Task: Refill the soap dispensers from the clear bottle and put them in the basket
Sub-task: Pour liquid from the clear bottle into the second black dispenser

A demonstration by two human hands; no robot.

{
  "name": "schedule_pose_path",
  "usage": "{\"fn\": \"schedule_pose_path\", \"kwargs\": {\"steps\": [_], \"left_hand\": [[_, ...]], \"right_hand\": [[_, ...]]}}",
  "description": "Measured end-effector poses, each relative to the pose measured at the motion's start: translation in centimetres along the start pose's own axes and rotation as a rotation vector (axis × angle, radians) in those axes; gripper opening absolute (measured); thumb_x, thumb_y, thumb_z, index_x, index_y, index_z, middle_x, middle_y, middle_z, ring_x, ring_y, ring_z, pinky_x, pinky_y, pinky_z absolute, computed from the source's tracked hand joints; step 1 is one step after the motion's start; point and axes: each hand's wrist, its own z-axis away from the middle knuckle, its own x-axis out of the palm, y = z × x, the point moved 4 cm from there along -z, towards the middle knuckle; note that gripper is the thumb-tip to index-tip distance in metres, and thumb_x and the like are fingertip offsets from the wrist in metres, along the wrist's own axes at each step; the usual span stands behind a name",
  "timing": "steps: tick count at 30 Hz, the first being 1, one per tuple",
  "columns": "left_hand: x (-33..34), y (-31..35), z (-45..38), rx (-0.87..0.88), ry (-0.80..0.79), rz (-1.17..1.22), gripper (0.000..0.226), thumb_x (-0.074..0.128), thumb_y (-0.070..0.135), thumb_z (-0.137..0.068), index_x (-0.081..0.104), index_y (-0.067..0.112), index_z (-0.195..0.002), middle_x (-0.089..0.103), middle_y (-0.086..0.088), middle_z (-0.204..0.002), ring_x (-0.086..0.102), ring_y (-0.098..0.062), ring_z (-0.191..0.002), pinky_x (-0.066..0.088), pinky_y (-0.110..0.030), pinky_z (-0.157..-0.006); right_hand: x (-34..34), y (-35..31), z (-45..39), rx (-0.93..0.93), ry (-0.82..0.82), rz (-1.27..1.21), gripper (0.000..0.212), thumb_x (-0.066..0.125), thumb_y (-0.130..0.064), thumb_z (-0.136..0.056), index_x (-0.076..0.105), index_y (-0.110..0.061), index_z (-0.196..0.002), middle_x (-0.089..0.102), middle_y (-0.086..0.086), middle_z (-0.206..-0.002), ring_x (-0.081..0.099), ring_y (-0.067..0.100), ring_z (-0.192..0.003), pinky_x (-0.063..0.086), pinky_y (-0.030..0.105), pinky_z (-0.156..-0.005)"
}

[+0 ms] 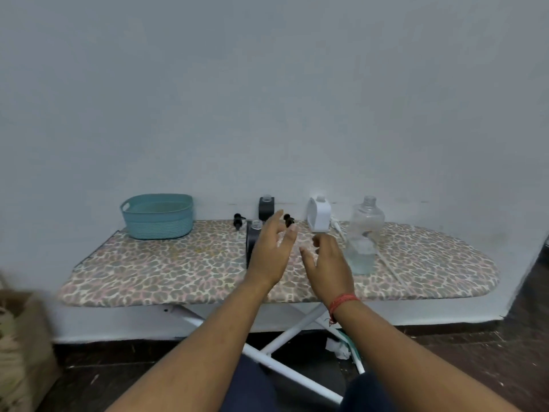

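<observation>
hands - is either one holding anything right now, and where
Nothing is held. The left hand and right hand hover with loose fingers above the ironing board.

leopard-print ironing board (166, 272), teal basket (157, 217), soap dispensers (319, 214), clear bottle (364, 236)

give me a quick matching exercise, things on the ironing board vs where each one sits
Things:
1. basket
2. white dispenser
3. clear bottle
4. near black dispenser

Places:
a. rightmost, partly filled
b. far left of the board
c. just behind the left hand
d. by the wall, behind the right hand

Pairs: 1-b, 2-d, 3-a, 4-c
</observation>
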Motion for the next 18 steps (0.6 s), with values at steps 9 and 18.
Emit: {"fn": "schedule_pose_path", "kwargs": {"steps": [9, 18], "left_hand": [[-7.0, -6.4, -2.1, -0.270, 0.296, 0.108, 0.055, 0.048, 0.046, -0.104, 0.036, 0.027, -0.153, 0.042, 0.005, -0.152, 0.040, -0.005, -0.127, 0.032, -0.027, -0.099], [-4.0, -9.5, -4.4, -0.362, 0.080, 0.173, 0.060, 0.048, 0.047, -0.104, 0.026, 0.039, -0.159, 0.041, 0.013, -0.156, 0.040, 0.000, -0.127, 0.031, -0.020, -0.099]], "right_hand": [[8.5, -3.4, -2.1, 0.146, -0.215, -0.392, 0.043, 0.054, -0.037, -0.100, 0.047, -0.020, -0.138, 0.049, -0.001, -0.142, 0.052, 0.016, -0.125, 0.046, 0.037, -0.105], [13.4, -2.8, -3.4, 0.306, -0.349, -0.696, 0.053, 0.049, -0.054, -0.096, 0.040, -0.036, -0.145, 0.059, -0.012, -0.137, 0.056, 0.005, -0.125, 0.047, 0.035, -0.106]]}}
